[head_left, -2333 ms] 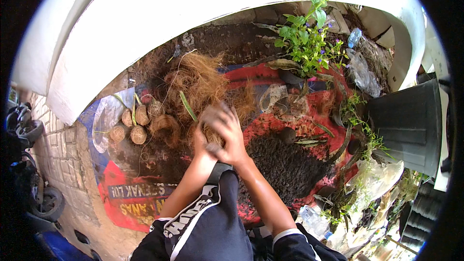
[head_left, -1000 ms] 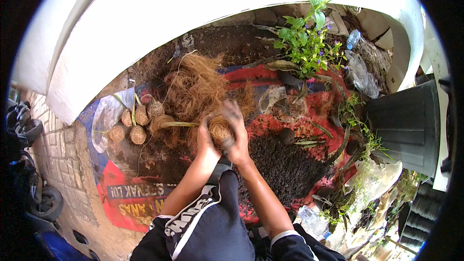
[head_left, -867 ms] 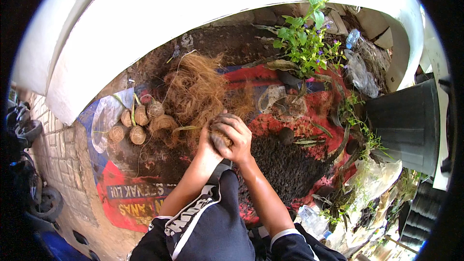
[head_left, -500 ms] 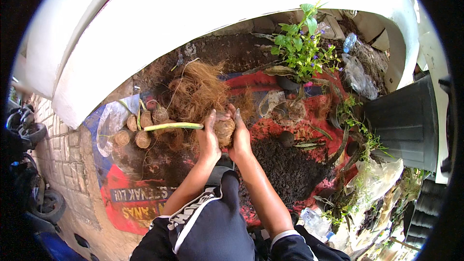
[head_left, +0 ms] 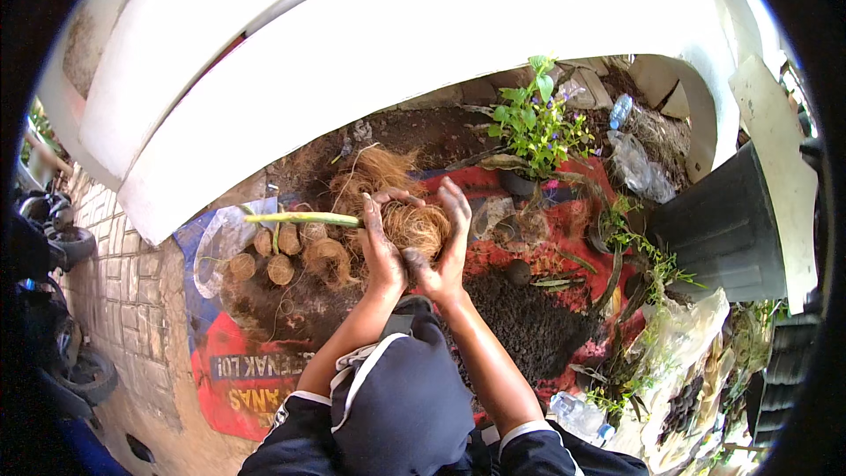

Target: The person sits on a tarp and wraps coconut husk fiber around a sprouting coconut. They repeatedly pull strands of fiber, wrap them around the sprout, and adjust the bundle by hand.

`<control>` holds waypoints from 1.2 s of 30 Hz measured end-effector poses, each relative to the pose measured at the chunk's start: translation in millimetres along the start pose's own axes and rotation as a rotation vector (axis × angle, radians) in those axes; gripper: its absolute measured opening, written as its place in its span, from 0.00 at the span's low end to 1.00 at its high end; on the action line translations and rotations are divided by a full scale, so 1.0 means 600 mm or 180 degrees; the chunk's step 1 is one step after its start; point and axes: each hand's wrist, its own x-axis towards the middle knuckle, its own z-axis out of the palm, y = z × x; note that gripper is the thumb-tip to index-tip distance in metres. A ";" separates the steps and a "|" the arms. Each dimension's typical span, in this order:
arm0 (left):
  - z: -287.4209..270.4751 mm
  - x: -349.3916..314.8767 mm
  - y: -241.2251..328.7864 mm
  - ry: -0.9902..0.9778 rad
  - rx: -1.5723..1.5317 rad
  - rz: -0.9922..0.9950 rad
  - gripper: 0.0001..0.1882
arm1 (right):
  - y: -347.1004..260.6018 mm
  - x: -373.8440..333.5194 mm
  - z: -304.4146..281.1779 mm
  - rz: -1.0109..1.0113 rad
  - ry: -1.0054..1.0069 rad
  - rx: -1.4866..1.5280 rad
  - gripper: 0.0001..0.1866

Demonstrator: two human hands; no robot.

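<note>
- Cupping a round ball of brown hairy fibre (head_left: 416, 229), the person's two bare hands have it in the middle, between the palms.
- The left hand (head_left: 382, 251) has its fingers bent around the far side of the ball, pressed on it.
- The right hand (head_left: 452, 251) has its fingers pointing up along the ball's right side, with its thumb on the near side. Dark dirt is on the fingers of both hands.
- A long, thick green and yellow stem (head_left: 304, 218) sticks out to the left from behind the left hand. Its right end is hidden.
- Just past the hands is a messy heap of loose brown fibre (head_left: 381, 167).
- To the left, small round brown balls (head_left: 280, 270) sit close together, near a curved brown piece of fibre (head_left: 328, 260).
- To the right lies a pile of crumbly black soil (head_left: 538, 330), on a flat red and blue printed sheet (head_left: 210, 397).
- Farther right are a leafy green plant with purple flowers (head_left: 536, 123), a crumpled clear plastic bag (head_left: 639, 167) and a big dark grey bin (head_left: 723, 229).
- A clear plastic bottle (head_left: 577, 414) lies low on the right.
- Grey paving bricks (head_left: 115, 282) are on the far left, and a white curved wall (head_left: 423, 53) bends across the top.
</note>
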 end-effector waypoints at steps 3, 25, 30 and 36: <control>0.006 0.011 0.017 0.0043 0.0216 0.0715 0.23 | -0.029 0.009 0.015 0.1028 0.0003 0.1008 0.34; -0.097 -0.005 -0.015 0.0055 -0.1236 -0.1337 0.39 | -0.035 0.090 -0.012 0.1423 -0.1717 -0.0399 0.08; -0.096 -0.008 -0.012 0.0214 -0.1137 -0.1170 0.34 | -0.024 0.074 -0.011 0.1342 -0.1506 -0.0649 0.10; -0.137 -0.015 -0.029 -0.0040 -0.0251 -0.1116 0.47 | -0.024 0.076 -0.021 0.1210 -0.1726 -0.1432 0.14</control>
